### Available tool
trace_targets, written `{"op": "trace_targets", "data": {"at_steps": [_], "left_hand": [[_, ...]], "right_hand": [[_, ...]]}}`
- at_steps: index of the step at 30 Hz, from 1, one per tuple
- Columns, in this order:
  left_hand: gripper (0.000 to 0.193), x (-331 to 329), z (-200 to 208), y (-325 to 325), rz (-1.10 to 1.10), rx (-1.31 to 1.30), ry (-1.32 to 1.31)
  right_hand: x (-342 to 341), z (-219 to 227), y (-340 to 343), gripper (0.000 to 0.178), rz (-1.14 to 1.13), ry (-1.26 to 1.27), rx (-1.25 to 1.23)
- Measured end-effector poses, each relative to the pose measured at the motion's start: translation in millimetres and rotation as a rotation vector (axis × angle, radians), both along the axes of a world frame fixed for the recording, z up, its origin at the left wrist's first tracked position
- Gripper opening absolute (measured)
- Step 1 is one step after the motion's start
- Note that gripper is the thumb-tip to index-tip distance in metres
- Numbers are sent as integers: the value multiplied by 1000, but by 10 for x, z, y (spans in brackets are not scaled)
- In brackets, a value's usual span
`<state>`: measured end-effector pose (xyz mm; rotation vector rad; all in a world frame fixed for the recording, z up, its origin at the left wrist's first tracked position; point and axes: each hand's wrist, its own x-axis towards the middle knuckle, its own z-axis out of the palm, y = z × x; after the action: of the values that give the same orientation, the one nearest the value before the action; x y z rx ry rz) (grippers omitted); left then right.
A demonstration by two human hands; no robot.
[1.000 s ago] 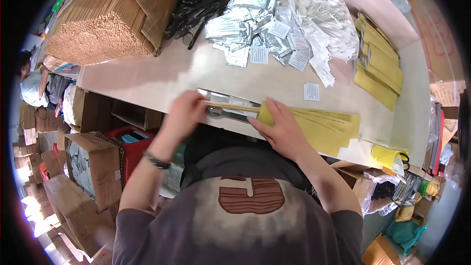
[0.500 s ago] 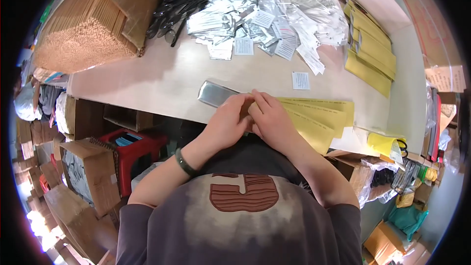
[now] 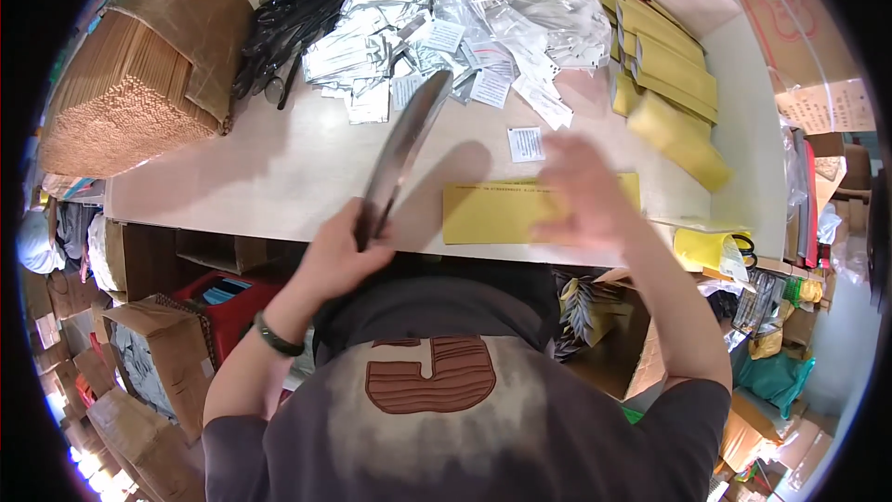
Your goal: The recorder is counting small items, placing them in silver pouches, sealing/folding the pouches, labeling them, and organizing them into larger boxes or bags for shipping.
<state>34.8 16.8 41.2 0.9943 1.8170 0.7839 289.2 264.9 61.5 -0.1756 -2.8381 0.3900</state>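
Observation:
My left hand (image 3: 348, 246), a dark bangle on its wrist, is closed round the near end of a long, curved, shiny metal shoehorn (image 3: 409, 144). The shoehorn tilts up and away over the table and casts a shadow beside it. My right hand (image 3: 590, 200) is smeared by motion above the right part of a flat yellow card sleeve (image 3: 492, 214) at the table's near edge. Whether those fingers hold anything cannot be made out. A blurred yellow sleeve (image 3: 680, 144) is beside the yellow stack (image 3: 669, 56). Just beyond my right hand lies a small white printed packet (image 3: 526, 144).
Silver-white packets (image 3: 372, 46) are heaped at the back, beside a clear plastic bag (image 3: 530, 0) of more packets. Black long-handled pieces (image 3: 288, 28) lie left of them, then an open carton (image 3: 121, 102) of brown card. Scissors (image 3: 745, 246) lie at the right edge.
My hands have parted from in front of my body. The left has raised the shoehorn; the right has moved right. The fanned yellow sleeves are gone from their spot, and one blurred sleeve is by the stack.

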Motion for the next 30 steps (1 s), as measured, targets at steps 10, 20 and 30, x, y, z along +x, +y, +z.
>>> {"op": "trace_targets", "data": {"at_steps": [10, 20, 30], "left_hand": [[39, -70, 101, -302, 72, -15, -621], [50, -93, -161, -817, 303, 174, 576], [73, -118, -120, -1199, 32, 91, 610]], "right_hand": [[-666, -659, -1192, 26, 262, -24, -89], [-823, -290, -1459, 34, -367, -258, -333], [-774, -439, -1600, 24, -413, -222, -338]]}}
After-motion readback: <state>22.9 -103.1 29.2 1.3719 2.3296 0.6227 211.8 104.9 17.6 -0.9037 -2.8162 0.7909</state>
